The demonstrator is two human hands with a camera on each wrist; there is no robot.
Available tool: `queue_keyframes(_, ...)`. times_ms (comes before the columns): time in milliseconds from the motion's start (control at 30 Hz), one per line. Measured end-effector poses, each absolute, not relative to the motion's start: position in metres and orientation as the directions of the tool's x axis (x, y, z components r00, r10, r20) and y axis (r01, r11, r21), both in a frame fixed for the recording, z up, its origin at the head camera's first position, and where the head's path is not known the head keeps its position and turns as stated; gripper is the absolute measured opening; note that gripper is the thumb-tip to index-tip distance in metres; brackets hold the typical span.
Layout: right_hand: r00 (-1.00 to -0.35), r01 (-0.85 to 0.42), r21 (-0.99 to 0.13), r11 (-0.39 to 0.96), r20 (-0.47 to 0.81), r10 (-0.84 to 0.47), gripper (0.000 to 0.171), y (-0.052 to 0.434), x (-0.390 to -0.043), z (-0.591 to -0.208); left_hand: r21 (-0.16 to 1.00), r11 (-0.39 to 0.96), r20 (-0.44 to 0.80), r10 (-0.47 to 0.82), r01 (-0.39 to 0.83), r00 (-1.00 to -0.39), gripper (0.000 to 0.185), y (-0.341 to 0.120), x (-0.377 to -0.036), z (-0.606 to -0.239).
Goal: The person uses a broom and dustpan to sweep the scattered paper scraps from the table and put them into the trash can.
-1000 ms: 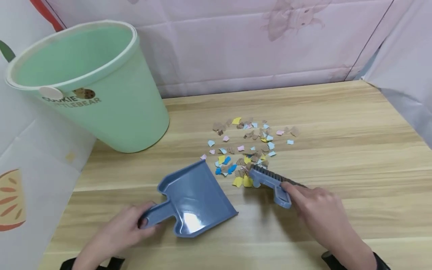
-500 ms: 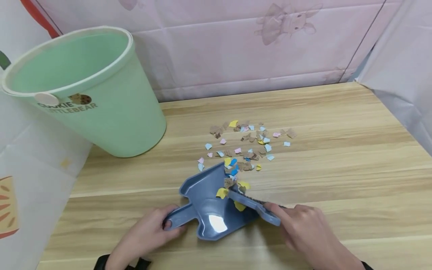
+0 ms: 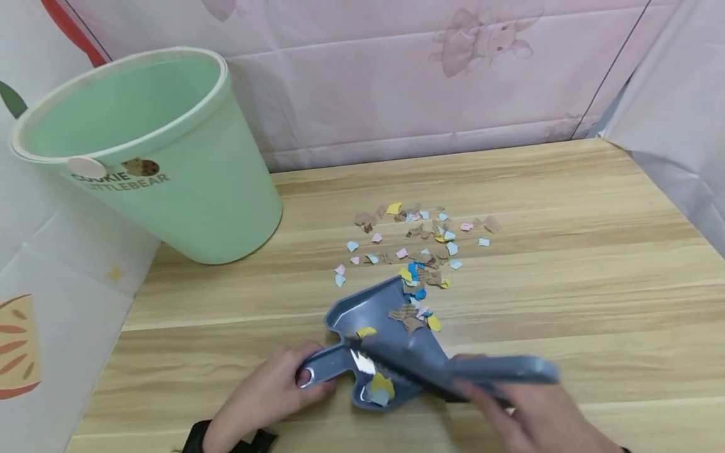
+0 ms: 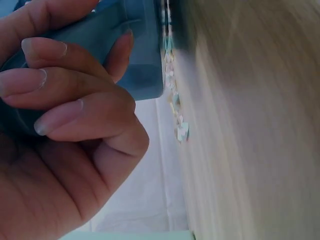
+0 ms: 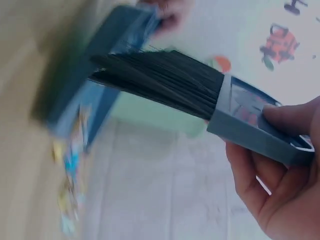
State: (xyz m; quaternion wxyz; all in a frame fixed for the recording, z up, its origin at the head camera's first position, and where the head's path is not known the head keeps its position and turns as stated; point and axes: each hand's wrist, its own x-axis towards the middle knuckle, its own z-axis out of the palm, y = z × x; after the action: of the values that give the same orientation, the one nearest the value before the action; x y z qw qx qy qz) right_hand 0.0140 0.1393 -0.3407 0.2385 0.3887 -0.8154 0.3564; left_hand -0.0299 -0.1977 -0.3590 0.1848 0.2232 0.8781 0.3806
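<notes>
While a mint-green bucket point(image 3: 153, 157) stands at the ten o'clock corner of the wooden worktop point(image 3: 566, 264), a person's two hands work a small blue dustpan set near the six o'clock edge. Left of centre, the left hand point(image 3: 266, 396) grips the dustpan point(image 3: 391, 340) by its handle, fingers point(image 4: 50, 80) curled tight around the blue plastic, as the left wrist view shows close up. The pan lies flat on the wood with its open lip turned toward one o'clock, and a few yellow, brown and pale blue paper scraps point(image 3: 410, 311) sit inside it, some at the lip and some back by the handle end. Beyond the lip, at twelve o'clock from the pan, the rest of the torn paper bits point(image 3: 421, 236) lie scattered in a loose patch near the middle of the worktop, well apart from the bucket. To the right, the right hand point(image 3: 538, 421) holds a blue hand brush point(image 3: 487, 371), fingers point(image 5: 280, 180) wrapped around its handle; the brush appears blurred in the head view, lying across the near right side of the pan at about four o'clock from its centre. From the right wrist, its dark bristles point(image 5: 160, 80) point toward the pan. A pink printed sheet point(image 3: 396, 75) hangs behind the worktop.
</notes>
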Motion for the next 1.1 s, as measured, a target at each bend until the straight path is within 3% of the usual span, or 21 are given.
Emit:
queue_keyframes(133,-0.582,-0.716,-0.269,0.644,0.74,-0.337,0.045,0.156,0.005,-0.331,0.744,0.629,-0.161,0.496,0.226,-0.853,0.013,-0.211,-0.021,-0.348)
queue_keyframes(267,-0.654,-0.567,-0.206,0.798,0.701,-0.283,0.053,0.169,-0.003,-0.328,0.688,0.664,-0.098,0.486,0.294,-0.868,0.017,-0.232,-0.012,-0.332)
queue_keyframes(500,-0.737,-0.504,-0.206,0.839,0.609,-0.293,0.056,0.174,-0.008,-0.334,0.633,0.673,0.038,0.466,0.383,-0.884,0.018,-0.26,-0.007,-0.309)
queue_keyframes(767,-0.745,-0.427,-0.114,0.897,0.606,-0.278,0.054,0.174,-0.014,-0.341,0.653,0.673,0.119,0.361,0.347,-0.925,0.018,-0.259,-0.025,-0.277)
queue_keyframes(1100,-0.771,-0.397,-0.143,0.907,0.587,-0.245,0.06,0.176,-0.015,-0.346,0.624,0.737,0.067,0.281,0.26,-0.957,0.015,-0.254,-0.049,-0.232)
